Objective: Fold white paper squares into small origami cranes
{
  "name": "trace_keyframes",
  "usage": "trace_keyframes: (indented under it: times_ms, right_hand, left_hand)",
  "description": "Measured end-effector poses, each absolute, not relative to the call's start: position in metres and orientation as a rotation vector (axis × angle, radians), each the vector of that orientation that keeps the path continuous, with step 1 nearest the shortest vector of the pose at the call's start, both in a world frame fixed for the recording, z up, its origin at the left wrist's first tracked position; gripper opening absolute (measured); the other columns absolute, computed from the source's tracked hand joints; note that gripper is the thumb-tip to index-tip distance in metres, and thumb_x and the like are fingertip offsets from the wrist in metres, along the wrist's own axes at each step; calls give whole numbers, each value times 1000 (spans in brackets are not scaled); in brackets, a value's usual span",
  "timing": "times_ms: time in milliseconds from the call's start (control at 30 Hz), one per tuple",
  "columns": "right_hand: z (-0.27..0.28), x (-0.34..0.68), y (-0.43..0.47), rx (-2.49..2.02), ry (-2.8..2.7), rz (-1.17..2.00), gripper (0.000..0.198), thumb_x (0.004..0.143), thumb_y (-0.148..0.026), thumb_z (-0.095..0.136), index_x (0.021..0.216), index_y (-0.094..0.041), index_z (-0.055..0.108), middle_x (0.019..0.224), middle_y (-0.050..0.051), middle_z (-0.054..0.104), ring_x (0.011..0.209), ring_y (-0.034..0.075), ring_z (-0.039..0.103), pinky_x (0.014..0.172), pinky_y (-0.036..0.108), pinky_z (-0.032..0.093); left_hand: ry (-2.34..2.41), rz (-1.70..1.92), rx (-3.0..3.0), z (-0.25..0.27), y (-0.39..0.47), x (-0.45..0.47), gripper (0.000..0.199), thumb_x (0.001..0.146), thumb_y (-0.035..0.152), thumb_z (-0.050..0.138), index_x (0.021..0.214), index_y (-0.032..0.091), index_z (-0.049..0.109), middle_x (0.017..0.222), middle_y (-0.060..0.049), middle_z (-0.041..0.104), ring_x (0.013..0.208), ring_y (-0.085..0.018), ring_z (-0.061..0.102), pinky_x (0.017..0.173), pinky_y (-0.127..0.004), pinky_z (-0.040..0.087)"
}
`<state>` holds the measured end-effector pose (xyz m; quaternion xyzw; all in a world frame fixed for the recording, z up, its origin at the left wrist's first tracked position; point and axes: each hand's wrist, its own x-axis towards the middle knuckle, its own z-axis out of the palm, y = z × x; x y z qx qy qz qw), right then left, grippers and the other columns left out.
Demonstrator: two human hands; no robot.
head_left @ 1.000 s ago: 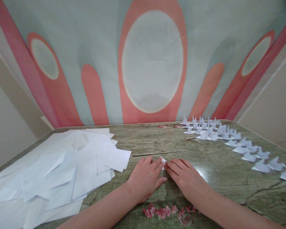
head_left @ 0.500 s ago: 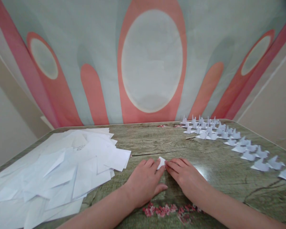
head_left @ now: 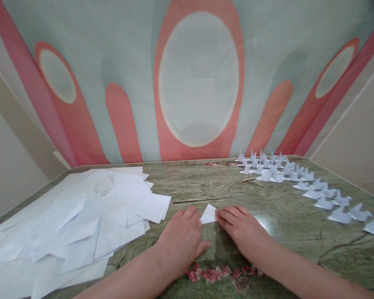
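Note:
A small piece of folded white paper [head_left: 209, 214], with a pointed top and a straight lower edge, lies on the wood-patterned table between my hands. My right hand [head_left: 243, 229] has its fingers together, pressing on the paper's right corner; its thumb is mostly hidden. At the paper's left corner, the fingertips of my left hand [head_left: 181, 236] rest close against the edge. The left thumb sticks out to the right, apart from the fingers and below the paper.
On the left spreads a loose pile of white paper sheets [head_left: 112, 226]. Several folded paper figures [head_left: 324, 202] with upright points stand in rows along the right side. Pink flowers [head_left: 210, 274] are printed on the table [head_left: 187, 182] near me. A patterned backdrop [head_left: 199, 153] rises behind.
My left hand has slid left across the folded paper to its left corner, uncovering more of it. My right hand stays on the right corner.

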<state>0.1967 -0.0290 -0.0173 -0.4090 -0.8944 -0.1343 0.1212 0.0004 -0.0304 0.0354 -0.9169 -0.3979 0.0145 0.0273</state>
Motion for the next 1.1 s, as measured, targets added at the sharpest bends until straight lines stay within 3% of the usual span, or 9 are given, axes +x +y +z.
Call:
trace_keyframes:
  times_ms: [500,633,733,867,1100]
  right_hand:
    - [-6,203,-36,-1474,-2626,-523,15,72,-5,56,79,-13,67,76,7,60,76,22,53,69,36,36]
    - [-5,208,-28,-1485,-2485,-274,21,74,-3,53,74,-19,67,73,3,60,75,18,53,76,35,35]
    - [-9,213,-18,-1484,-2290,-17,24,80,-8,49,90,-22,65,82,2,62,80,17,54,74,32,37]
    - [-19,212,-9,-1389,-2208,162,24,80,-23,55,104,-20,58,90,4,60,82,17,54,71,30,40]
    - [-25,206,-6,-1403,-2097,512,23,75,-27,62,97,-23,61,82,2,59,77,18,54,70,30,40]
  left_hand:
    - [-1203,83,-2839,43,-30,-4,36,81,43,51,100,14,64,109,-10,61,112,-27,46,93,-39,38]
    - [-1161,36,-2860,33,-26,2,31,82,36,52,98,11,63,100,-11,62,100,-24,53,87,-35,42]
    - [-1021,41,-2829,24,-25,8,26,85,32,50,85,13,67,90,-10,63,95,-25,54,82,-37,43]
    - [-942,75,-2746,15,-28,14,25,86,27,48,87,11,66,85,-11,63,90,-25,54,74,-36,45]
    - [-964,-52,-2750,10,-26,11,22,86,20,45,82,11,64,80,-10,62,84,-25,55,69,-37,45]
